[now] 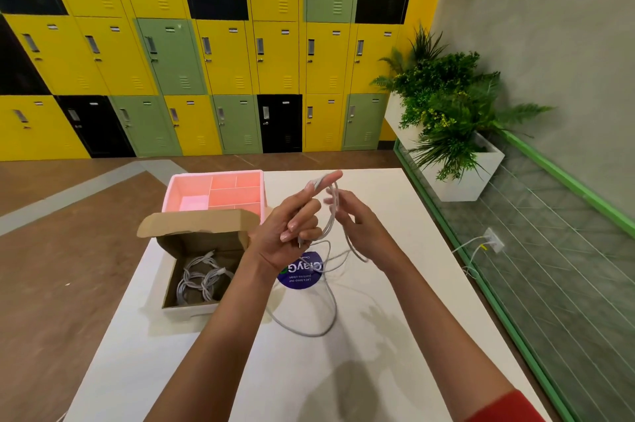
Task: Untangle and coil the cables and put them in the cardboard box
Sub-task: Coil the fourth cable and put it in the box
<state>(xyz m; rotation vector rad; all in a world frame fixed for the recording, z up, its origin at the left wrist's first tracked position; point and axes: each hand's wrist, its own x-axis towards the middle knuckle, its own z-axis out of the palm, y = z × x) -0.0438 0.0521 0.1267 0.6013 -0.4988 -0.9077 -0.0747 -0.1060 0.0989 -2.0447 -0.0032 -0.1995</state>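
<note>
- Two hands of mine are raised mid-frame above the white table (378, 335).
- My left hand (292, 225) curls its lower fingers round a grey cable (309, 335), with the index finger straight up under the loops.
- My right hand (359, 227) is beside the loops. It is blurred, so I cannot tell whether it pinches them.
- The slack trails down across a blue sticker (299, 279).
- Left of centre, the open cardboard box (196, 222) holds coiled cables (202, 280).
- A pink tray (213, 194) sits just above the box.
</note>
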